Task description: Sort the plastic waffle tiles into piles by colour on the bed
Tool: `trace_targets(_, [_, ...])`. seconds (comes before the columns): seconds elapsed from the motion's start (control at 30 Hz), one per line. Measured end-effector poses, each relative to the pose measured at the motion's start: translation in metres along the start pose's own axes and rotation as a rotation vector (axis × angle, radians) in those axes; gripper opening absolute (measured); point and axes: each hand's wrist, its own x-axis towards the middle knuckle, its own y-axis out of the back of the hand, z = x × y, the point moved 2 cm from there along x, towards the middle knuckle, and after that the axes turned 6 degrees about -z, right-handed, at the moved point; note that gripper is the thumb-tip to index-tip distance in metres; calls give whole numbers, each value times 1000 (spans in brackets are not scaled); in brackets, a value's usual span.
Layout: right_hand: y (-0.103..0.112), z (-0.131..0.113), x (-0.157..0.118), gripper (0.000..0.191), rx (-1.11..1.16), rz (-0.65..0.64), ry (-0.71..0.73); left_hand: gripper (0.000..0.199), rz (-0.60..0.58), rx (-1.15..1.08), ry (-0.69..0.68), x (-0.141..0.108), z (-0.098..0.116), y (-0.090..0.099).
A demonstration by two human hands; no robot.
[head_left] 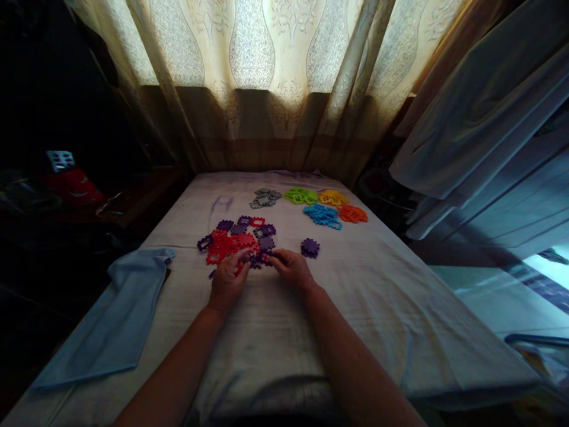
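Observation:
A mixed pile of red toothed plastic tiles [226, 244] and purple toothed plastic tiles [267, 243] lies on the cloth-covered table. My left hand [227, 277] is at the near edge of the pile, thumb and forefinger apart, over red and purple pieces. My right hand [292, 268] pinches the edge of a purple tile at the pile's right side; its fingertips are small and partly hidden. Off to the right of the pile sits a separate small stack of purple tiles [310, 248].
Toward the back are sorted heaps: grey tiles [265, 198], green tiles [301, 195], yellow tiles [333, 197], blue tiles [322, 216] and orange tiles [353, 213]. A light blue cloth [127, 308] hangs over the left edge. Behind the table hangs a curtain [267, 112].

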Motion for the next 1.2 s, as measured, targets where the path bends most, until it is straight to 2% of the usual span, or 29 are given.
trace_targets(0.13, [30, 21, 3, 34, 11, 258, -231, 28, 36, 113, 6, 4, -11, 10])
trace_targets(0.23, [54, 39, 0, 40, -54, 435, -424, 31, -50, 231, -26, 4, -11, 6])
trace_targets(0.3, [66, 48, -3, 40, -119, 498, -517, 39, -115, 330, -29, 3, -9, 1])
trace_targets(0.43, [75, 57, -9, 39, -209, 496, -617, 49, -194, 450, 12, 1, -4, -7])
trace_targets(0.7, [76, 63, -13, 41, -301, 475, -702, 33, -154, 403, -47, 0, -4, -6])
trace_targets(0.83, [75, 61, -11, 39, -314, 546, -646, 28, -138, 347, -88, -1, -7, -6])
trace_targets(0.9, [69, 56, -9, 38, -319, 560, -562, 28, -143, 337, -107, -1, -7, -5])
trace_targets(0.97, [58, 47, -6, 35, -314, 522, -444, 28, -149, 336, -124, -1, -7, -4])
trace_targets(1.03, [41, 34, -3, 32, -295, 421, -310, 30, -149, 332, -132, 0, -7, -4])
trace_targets(1.2, [2, 1, -4, 23, -242, 25, -43, 33, -124, 298, -118, 0, -10, -6])
